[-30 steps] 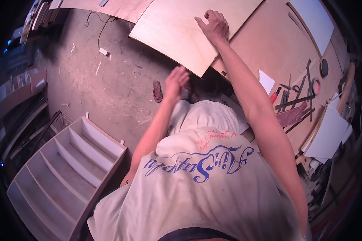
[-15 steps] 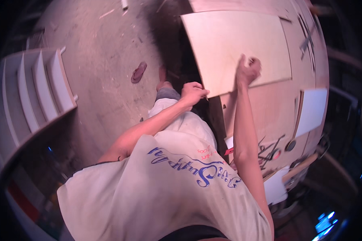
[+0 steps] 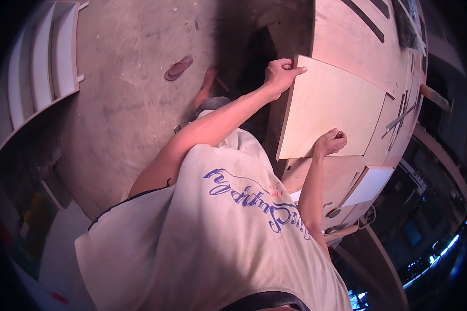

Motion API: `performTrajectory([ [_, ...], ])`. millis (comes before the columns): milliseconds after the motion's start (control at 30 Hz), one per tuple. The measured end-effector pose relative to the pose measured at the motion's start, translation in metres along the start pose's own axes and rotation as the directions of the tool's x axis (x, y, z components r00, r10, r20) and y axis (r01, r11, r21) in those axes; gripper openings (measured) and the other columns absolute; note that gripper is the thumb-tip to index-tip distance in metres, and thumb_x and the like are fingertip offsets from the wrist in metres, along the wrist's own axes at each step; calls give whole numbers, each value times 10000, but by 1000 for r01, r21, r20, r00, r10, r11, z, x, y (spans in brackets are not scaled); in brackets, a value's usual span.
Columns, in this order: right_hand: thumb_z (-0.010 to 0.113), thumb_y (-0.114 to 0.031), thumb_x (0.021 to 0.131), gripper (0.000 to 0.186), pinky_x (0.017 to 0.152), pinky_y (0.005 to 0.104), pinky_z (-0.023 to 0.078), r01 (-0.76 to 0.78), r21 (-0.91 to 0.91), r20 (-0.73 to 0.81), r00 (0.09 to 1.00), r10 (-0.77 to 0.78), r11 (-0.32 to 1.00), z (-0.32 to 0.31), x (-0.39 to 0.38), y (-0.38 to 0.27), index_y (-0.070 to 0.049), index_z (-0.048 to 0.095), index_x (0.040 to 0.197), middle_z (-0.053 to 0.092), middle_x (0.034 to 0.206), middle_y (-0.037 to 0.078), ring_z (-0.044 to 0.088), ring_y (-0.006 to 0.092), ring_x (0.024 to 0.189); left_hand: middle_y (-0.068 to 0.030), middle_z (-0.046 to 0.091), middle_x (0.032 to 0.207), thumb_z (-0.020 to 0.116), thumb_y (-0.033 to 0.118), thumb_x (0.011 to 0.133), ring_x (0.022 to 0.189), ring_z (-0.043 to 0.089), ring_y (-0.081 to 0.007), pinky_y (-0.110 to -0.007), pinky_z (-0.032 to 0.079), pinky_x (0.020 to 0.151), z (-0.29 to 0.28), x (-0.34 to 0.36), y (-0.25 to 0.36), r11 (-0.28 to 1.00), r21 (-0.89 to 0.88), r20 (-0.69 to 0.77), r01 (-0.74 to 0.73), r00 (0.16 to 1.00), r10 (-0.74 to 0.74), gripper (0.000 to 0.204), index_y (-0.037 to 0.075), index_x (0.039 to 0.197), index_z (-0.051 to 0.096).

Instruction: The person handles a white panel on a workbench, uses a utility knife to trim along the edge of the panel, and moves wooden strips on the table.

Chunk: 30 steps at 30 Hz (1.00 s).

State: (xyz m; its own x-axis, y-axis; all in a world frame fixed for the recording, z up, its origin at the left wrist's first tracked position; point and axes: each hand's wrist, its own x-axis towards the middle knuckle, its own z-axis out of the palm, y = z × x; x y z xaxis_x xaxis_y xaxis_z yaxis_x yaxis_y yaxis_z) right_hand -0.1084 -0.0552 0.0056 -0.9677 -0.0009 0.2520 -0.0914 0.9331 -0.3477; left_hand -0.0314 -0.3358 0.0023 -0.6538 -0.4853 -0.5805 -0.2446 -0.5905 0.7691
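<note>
A pale, thin plywood panel [image 3: 337,106] lies on the workbench, its left edge running along the bench's edge. My left hand [image 3: 281,79] reaches across to the panel's far left corner. Its thumb rests on top and its fingers curl at the edge, pinching the corner. Over the panel's near part is my right hand [image 3: 331,143], closed, with the fingers curled in. Whether something small sits in that fist is too unclear to make out.
The pinkish workbench [image 3: 333,36] carries a dark strip [image 3: 366,22], a white panel [image 3: 367,185] and a round dark disc [image 3: 333,212]. A flip-flop [image 3: 179,68] lies on the concrete floor. At the left stands a shelf unit [image 3: 42,57] with white boards.
My left hand has gone from the panel's near left corner to its far left corner. My right hand is now closer to the near edge. The whole view has turned.
</note>
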Motion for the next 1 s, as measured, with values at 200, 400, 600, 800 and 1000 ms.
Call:
performTrajectory([
  [200,579,-239,922,368,955,476,383,58,-27,-56,997,-59,998,-2,3,-7,21,504,1171,547,1117,186,504,350,1075,-69,687,897,753,120,816,823,656,-121,-261,545,738,-10,18,22,989,68,77,129,988,-134,221,-34,958,682],
  [400,621,-233,912,527,1011,449,397,-98,342,-1,994,105,934,-24,-20,-7,-25,417,1351,519,1272,220,496,360,1187,-147,563,1196,839,220,731,1159,530,-236,-369,454,955,-46,61,46,995,32,227,97,969,-101,1003,10,1430,151],
  [600,697,-236,844,615,1038,477,361,-561,147,-309,757,576,815,-69,-133,24,-51,408,1354,505,1290,214,468,377,1209,-201,402,1447,600,348,926,1304,426,-321,-399,413,1037,-93,121,96,982,181,74,63,994,-77,584,102,1415,398],
  [800,799,-316,698,873,1067,586,273,-821,-76,-394,546,740,566,-107,-221,78,-142,361,1433,452,1376,211,405,415,1283,-160,467,1310,668,246,901,1231,474,-268,-410,431,1010,-68,104,154,898,364,20,-248,966,259,688,80,1434,266],
  [1000,777,-259,743,825,1043,506,358,-849,-108,-144,528,837,517,-133,-204,95,-133,362,1445,509,1361,137,454,355,1283,-138,433,1291,694,151,889,1124,495,-220,-383,428,948,17,91,183,660,442,356,-607,795,492,737,63,1450,224],
])
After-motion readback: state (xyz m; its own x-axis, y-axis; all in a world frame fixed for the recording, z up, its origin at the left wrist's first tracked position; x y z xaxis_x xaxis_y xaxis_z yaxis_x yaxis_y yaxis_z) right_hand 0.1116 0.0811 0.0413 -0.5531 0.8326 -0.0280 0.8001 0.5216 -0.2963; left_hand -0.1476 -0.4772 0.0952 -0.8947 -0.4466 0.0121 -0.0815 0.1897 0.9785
